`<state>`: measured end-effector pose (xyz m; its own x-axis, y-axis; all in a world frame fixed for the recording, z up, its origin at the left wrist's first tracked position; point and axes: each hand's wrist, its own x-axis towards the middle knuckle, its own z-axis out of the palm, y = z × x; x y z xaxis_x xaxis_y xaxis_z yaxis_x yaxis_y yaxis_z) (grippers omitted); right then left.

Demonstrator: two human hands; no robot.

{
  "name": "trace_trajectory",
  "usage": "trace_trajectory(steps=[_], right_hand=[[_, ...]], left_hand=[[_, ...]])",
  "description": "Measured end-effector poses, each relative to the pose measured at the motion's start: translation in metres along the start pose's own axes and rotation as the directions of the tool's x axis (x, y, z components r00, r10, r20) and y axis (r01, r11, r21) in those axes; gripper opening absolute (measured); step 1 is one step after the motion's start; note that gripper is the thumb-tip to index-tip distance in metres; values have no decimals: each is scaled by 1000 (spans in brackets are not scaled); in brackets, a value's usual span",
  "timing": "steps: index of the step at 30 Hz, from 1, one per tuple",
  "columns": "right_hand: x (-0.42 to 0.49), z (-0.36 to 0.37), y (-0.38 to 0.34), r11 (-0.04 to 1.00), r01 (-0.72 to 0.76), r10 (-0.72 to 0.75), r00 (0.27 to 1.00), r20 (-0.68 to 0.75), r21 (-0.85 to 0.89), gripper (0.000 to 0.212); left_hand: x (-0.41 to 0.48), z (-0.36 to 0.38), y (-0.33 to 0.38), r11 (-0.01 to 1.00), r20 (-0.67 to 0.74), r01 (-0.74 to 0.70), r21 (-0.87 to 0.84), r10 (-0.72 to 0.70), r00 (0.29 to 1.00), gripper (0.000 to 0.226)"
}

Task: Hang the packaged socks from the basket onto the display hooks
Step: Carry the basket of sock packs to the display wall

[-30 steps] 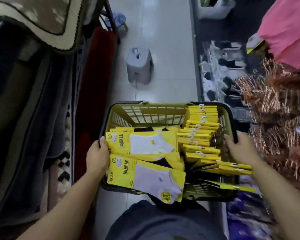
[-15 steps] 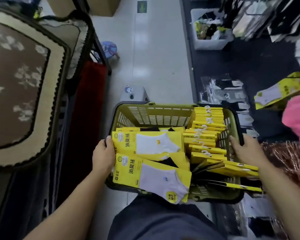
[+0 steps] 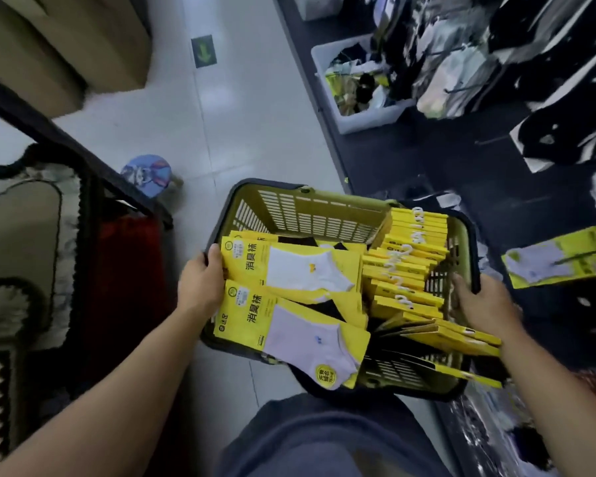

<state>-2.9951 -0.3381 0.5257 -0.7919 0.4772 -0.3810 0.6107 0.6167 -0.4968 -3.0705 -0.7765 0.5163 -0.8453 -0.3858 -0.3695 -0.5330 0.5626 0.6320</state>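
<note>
- Our left grip holds the left edge of the basket.
- Our right grip holds its right edge.
- Yellow sock packs lie inside.

Yellow-green basket w/ dark rim, tilted; yellow sock packs flat at left, upright row at right.

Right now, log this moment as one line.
left hand: grips basket rim | right hand: grips rim | sock packs: in basket
</note>
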Motion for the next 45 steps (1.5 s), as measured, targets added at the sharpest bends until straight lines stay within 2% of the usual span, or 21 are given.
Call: trace_trajectory(steps=[6,9,16,20,26,28,33,36,41,45], right_hand=[[102,6,-46,993,-76,80,996,-37,88,38],[126,9,-61,990,-80,88,994,-70,118,40],[205,41,-83,939,-242,277,953,-122,244,34],[227,74,-94,896,-336,394,904,-169,289,29],[244,137,-108,787,-502,583,796,-166,358,28],[241,166,-109,735,-547,639,757,-138,401,28],[227,246,-97,497,-655,799,602,-6,569,26],[229,296,-79,431,-669,835,550,13,605,27],[242,378,-28,346,-659,860,507,55,667,25],[246,432,34,333,-696,888,459,37,637,26]], left_hand=[[135,37,100,996,77,-45,73,40,996,53],[176,45,133,989,104,-112,100,102,989,53],[307,104,216,956,242,-226,188,178,954,50],[377,147,249,928,367,-311,203,222,903,47],[462,207,277,859,550,-428,280,222,805,47],[482,225,278,817,603,-492,301,237,762,46],[517,279,254,736,687,-594,324,249,683,48],[533,323,221,709,714,-614,347,224,664,46],[550,405,149,673,739,-652,348,231,633,47],[547,470,90,630,783,-707,321,244,572,50]])
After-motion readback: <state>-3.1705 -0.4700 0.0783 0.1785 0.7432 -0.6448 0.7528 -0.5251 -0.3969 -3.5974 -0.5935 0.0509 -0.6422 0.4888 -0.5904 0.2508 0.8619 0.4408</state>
